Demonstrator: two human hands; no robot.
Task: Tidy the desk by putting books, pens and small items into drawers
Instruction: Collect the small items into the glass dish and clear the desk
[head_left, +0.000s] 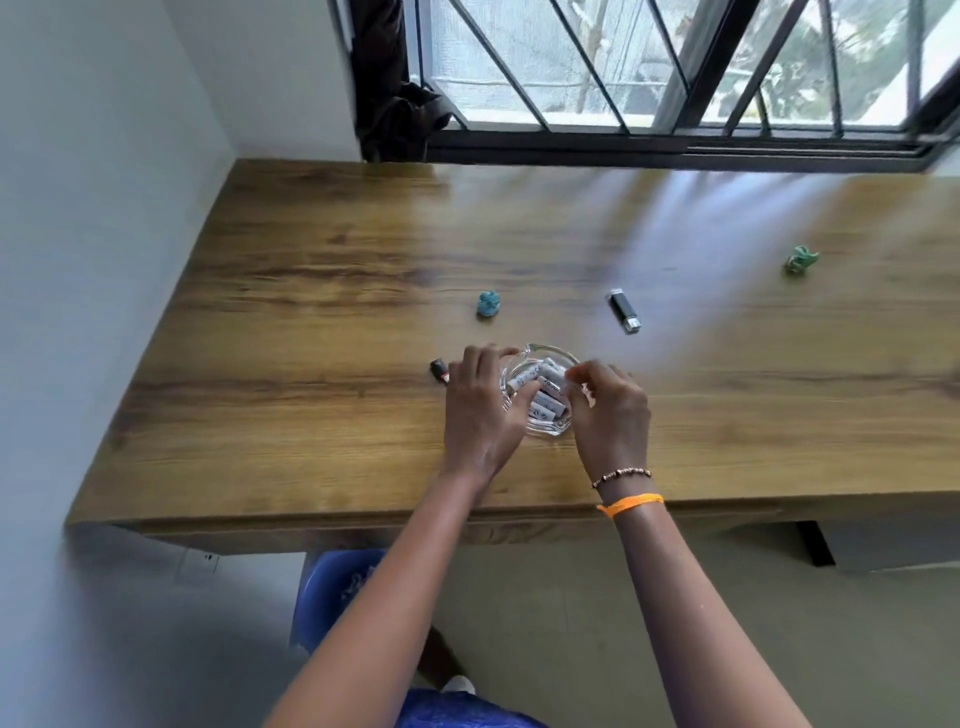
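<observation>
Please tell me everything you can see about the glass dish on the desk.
The glass dish is clear, thick and faceted, with a notched rim. It stands upright on the wooden desk near the front edge and holds several small white rolls with dark print. The left hand grips its left side; the right hand grips its right.

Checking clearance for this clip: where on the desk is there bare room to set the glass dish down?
Bare wood runs along the wall-side left of the desk and between the USB stick and green wad. Crowded: both hands around the glass dish, beside the teal wad.
</observation>
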